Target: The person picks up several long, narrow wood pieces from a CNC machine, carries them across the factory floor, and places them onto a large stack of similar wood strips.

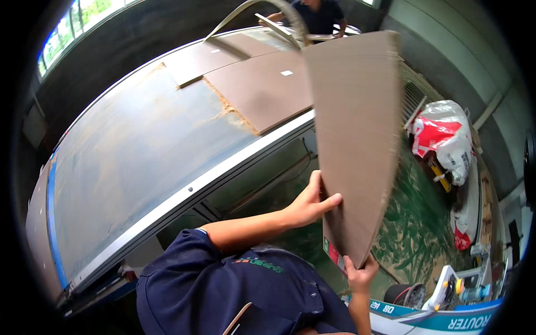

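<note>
1 brown panel (354, 139) lifted clear of the tabletop (139, 162), clasped by left hand (312, 204) and right hand (362, 273) grips; 2 panels (262, 84) left lying.

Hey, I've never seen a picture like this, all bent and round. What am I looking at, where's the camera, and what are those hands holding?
The camera sits on a person's head and looks down, so you see their own arms and dark blue shirt. The wide lens bends straight edges.

Both bare hands hold a big brown board up on end. The left hand clasps its near edge; the right hand supports the bottom corner.

To the left is a long, flat machine bed, dusty, with more brown panels lying at its far end. A second person stands beyond it.

On the green floor to the right are white and red sacks and wood shavings.
</note>
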A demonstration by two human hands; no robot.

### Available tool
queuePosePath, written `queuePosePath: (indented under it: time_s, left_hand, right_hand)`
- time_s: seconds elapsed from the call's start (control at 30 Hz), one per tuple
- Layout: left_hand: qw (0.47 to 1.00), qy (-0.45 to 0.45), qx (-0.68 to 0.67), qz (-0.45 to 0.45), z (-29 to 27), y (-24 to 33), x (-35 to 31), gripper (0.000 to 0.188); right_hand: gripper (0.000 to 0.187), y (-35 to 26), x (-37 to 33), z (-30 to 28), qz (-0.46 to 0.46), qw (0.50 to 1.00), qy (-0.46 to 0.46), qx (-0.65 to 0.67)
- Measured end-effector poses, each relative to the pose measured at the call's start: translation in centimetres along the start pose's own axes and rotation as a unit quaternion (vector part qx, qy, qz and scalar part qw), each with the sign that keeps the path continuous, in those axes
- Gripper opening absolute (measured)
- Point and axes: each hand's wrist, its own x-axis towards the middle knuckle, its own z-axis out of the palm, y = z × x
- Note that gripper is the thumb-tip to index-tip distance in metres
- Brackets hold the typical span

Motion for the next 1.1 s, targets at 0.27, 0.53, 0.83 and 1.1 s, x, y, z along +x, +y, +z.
queuePosePath:
  time_s: [0.27,0.53,0.83,1.1]
  left_hand:
    - [0.974,-0.194,0.114,-0.04,5.6,1.8,6.8,0.05]
    - [0.93,-0.347,0.034,-0.114,10.8,-5.0,10.1,0.056]
    - [0.815,-0.476,0.145,-0.295,11.5,-18.5,14.0,0.063]
    - [0.771,-0.336,0.335,-0.424,-1.9,-38.1,22.0,0.049]
  right_hand:
    - [0.029,-1.2,-4.7,0.4,0.049,0.977,0.207,-0.017]
    - [0.021,-2.6,-6.9,1.2,0.078,0.914,0.387,-0.09]
    - [0.02,4.0,-8.6,-1.3,0.211,0.865,0.451,-0.066]
    - [0.021,17.3,-6.6,-9.9,0.354,0.803,0.43,-0.211]
